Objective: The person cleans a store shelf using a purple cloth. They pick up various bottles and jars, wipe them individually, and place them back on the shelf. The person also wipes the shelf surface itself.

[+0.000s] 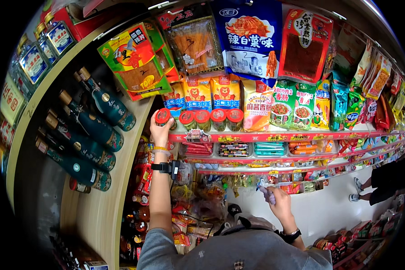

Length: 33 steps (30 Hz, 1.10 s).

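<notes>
My left hand [160, 131] grips a small jar with a red lid [163, 116] at the left end of the top shelf [290, 133]. Whether the jar touches the shelf cannot be told. Several like jars stand in a row to its right, among them a red-lidded jar [218, 118] with green contents. Behind them stand yellow and blue sausage packets [197, 94]. Low in front of my body, my right hand [279, 202] is closed around a crumpled purple-grey cloth [267, 195], well apart from the shelf.
Dark green bottles [87, 148] stand on a wooden shelf unit [121, 182] at the left. Snack bags [194, 40] hang from hooks above the jars. Lower shelves hold trays of wrapped sticks [234, 149]. Another person's legs [366, 192] show at the right, on the pale floor [327, 212].
</notes>
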### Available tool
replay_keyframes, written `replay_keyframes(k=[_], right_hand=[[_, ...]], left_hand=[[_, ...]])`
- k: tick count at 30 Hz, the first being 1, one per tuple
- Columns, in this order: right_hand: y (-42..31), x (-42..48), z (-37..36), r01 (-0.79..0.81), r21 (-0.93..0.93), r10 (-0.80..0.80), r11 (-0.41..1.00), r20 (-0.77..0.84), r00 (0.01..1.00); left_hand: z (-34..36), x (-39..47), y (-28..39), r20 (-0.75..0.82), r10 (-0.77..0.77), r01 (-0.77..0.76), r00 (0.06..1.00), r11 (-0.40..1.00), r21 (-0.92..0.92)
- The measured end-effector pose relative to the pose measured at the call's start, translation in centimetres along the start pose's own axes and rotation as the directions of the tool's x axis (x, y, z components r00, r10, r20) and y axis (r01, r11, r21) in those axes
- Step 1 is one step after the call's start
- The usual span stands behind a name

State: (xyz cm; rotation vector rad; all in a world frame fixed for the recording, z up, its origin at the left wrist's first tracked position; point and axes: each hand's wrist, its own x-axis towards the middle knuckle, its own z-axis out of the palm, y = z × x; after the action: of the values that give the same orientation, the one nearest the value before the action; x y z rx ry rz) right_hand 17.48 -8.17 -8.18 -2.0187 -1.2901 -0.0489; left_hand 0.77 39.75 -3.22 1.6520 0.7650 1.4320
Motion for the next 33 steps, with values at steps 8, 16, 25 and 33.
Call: replay_keyframes(k=[8,16,25,33], right_hand=[[0.2,3.1,1.5,0.011,0.014,-0.012,1.0,0.05,0.999],[0.3,4.6,2.5,0.012,0.023,-0.014,1.0,0.101,0.995],[0.3,4.4,2.4,0.041,0.057,-0.048,0.998,0.118,0.992],[0.6,3.6,2.3,0.03,0.043,-0.035,0.999,0.119,0.992]], left_hand=[[1.0,1.0,-4.9,0.141,-0.092,0.116,0.986,0.978,-0.171],[1.0,0.8,-5.3,0.225,-0.162,0.203,0.961,0.964,-0.17],[1.1,0.9,-5.4,0.216,-0.18,0.197,0.96,0.978,-0.064],[0.6,0.9,-6.0,0.24,-0.158,0.189,0.958,0.976,-0.109]])
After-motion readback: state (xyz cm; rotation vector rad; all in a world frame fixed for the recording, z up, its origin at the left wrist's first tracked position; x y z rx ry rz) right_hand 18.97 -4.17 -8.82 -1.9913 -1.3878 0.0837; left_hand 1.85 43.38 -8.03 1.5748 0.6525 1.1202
